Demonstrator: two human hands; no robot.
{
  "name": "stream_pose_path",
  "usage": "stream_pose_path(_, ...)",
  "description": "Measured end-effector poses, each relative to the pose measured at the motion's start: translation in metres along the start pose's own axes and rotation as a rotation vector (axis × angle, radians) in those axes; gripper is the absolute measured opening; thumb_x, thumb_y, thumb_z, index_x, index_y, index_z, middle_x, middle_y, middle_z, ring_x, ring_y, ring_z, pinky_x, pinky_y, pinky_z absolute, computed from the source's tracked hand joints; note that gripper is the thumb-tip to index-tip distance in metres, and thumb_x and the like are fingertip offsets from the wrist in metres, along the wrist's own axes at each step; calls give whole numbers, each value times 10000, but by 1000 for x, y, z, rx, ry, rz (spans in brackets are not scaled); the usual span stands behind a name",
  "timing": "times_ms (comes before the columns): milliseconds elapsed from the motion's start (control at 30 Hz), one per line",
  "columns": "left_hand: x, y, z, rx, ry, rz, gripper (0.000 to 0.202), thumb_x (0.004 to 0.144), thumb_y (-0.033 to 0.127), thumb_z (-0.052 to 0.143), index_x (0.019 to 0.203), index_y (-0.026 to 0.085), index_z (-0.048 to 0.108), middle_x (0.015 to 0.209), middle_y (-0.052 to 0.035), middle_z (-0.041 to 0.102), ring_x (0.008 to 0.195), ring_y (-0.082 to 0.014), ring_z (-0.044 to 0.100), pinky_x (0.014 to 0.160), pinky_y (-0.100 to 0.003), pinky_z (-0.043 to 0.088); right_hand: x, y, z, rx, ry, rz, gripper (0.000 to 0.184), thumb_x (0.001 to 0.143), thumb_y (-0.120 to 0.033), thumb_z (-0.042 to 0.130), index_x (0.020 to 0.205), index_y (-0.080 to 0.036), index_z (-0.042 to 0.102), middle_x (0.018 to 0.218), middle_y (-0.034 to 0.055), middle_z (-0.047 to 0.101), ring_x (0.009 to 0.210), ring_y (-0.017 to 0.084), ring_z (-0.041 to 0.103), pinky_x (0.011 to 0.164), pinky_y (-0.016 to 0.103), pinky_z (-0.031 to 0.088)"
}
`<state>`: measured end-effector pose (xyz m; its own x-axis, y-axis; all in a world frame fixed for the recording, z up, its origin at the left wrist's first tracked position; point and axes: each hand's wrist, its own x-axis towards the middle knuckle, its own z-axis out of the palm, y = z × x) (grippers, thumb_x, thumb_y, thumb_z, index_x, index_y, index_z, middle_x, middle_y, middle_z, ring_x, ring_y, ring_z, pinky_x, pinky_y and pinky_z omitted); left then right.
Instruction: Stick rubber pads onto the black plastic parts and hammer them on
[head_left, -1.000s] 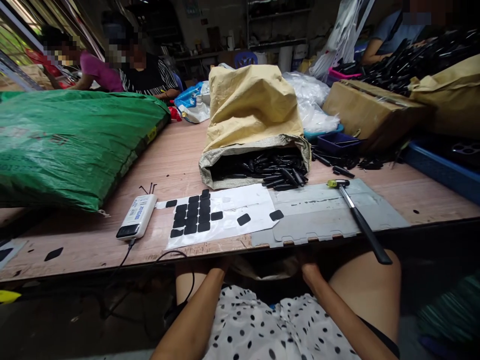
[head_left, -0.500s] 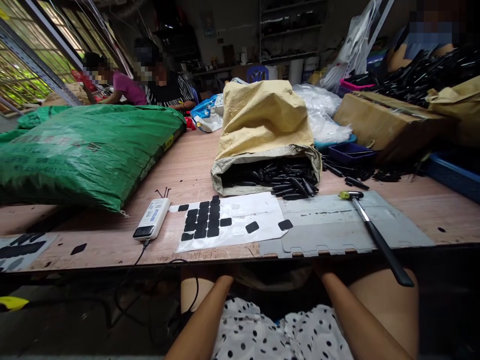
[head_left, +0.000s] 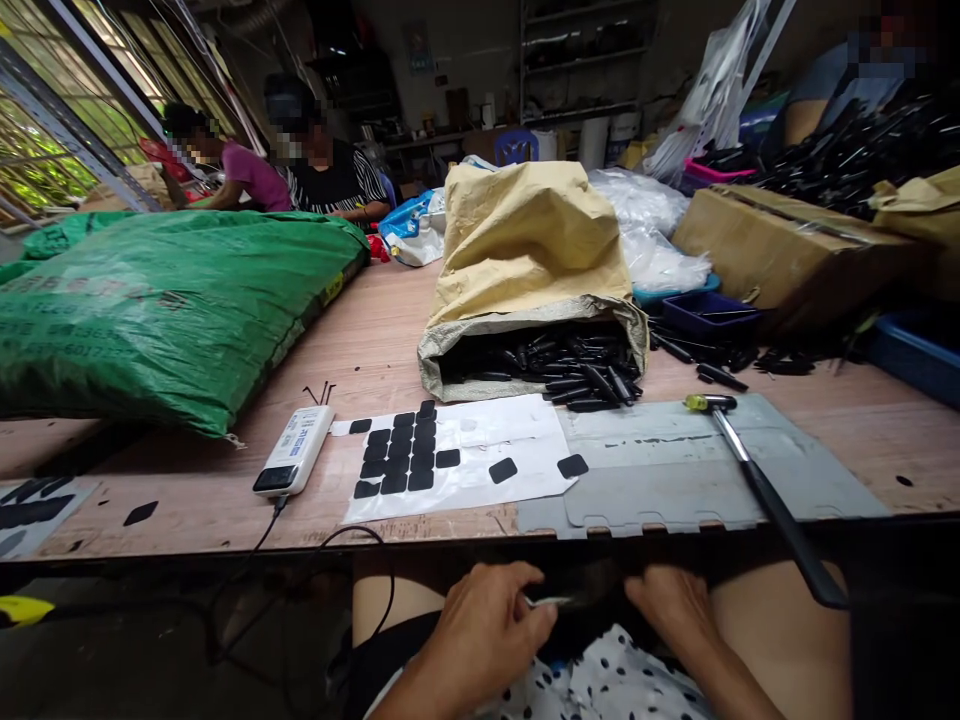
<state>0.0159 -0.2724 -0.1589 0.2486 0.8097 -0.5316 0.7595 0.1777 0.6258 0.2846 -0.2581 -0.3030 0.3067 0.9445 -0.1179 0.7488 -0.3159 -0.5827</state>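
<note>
Two hands low, below the counter (head_left: 187,520) edge, over a polka-dot lap. Left hand (head_left: 487,625) has its fingers curled and pinches one thin pale piece (head_left: 545,601) at the tips. Right hand (head_left: 671,605) is curled narrow beside one dark piece (head_left: 592,590); cannot tell if it grips. Both pieces sit between the two hands, under the counter edge.

On the counter front:
- One white sheet (head_left: 517,440) with black pads (head_left: 401,455): a tight block, too packed to count, plus three singles to its right.
- One white power bank (head_left: 292,465) just left of the sheet, one cable off its near end.
- One grey plate (head_left: 675,490) right of the sheet.
- One hammer (head_left: 757,490) lying on the plate, handle sticking out over the edge.
- One loose pad (head_left: 140,513) at far left.

Middle: one tan sack (head_left: 532,240) on its side, mouth open, black handles (head_left: 577,375) spilling out, too many to count. One green sack (head_left: 165,300) to the left.

Right: one blue tray (head_left: 709,310), one cardboard box (head_left: 780,250).

Far: two people at back left, one at back right.
</note>
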Motion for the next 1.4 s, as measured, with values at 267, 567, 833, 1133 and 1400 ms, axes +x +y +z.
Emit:
stream_pose_path(267, 131, 93, -123, 73, 766, 224, 401, 826, 305, 673, 1207, 185, 639, 995, -62, 700, 937, -217, 652, 833, -315, 487, -33, -45, -87, 161, 184, -622, 274, 935, -334, 584, 1170, -285, 716, 1109, 45, 748, 956, 206, 719, 869, 313, 577)
stream_pose_path(567, 202, 95, -141, 248, 689, 149, 597, 722, 483, 824, 1218, 198, 652, 1116, -119, 712, 1028, -294, 660, 806, -335, 483, 56, -16, -151, -92, 512, -255, 508, 897, -534, 521, 1242, -199, 682, 1127, 121, 671, 878, 247, 636, 775, 381, 526)
stream_pose_path(833, 200, 65, -155, 86, 683, 312, 199, 809, 287, 751, 978, 192, 793, 827, -1, 754, 838, -201, 677, 775, -269, 480, 89, -4, -144, -401, 301, -33, 555, 958, -558, 397, 1346, -224, 612, 1171, 141, 647, 991, 329, 649, 792, 437, 502)
stream_pose_path(1133, 149, 7, -129, -178, 666, 287, 224, 841, 234, 697, 1035, 217, 808, 1034, -27, 798, 978, -236, 707, 933, -337, 517, 90, -12, -145, -476, 252, 10, 529, 987, -507, 335, 1325, -218, 622, 1159, 152, 654, 966, 327, 657, 741, 411, 481)
stream_pose_path(1400, 113, 3, -78, 98, 536, 471, 192, 859, 222, 709, 1033, 244, 785, 981, -42, 713, 983, -241, 578, 899, -378, 460, 97, 6, -142, -179, 333, -10, 409, 886, -469, 477, 1114, -189, 670, 950, 91, 658, 795, 245, 610, 697, 374, 471)
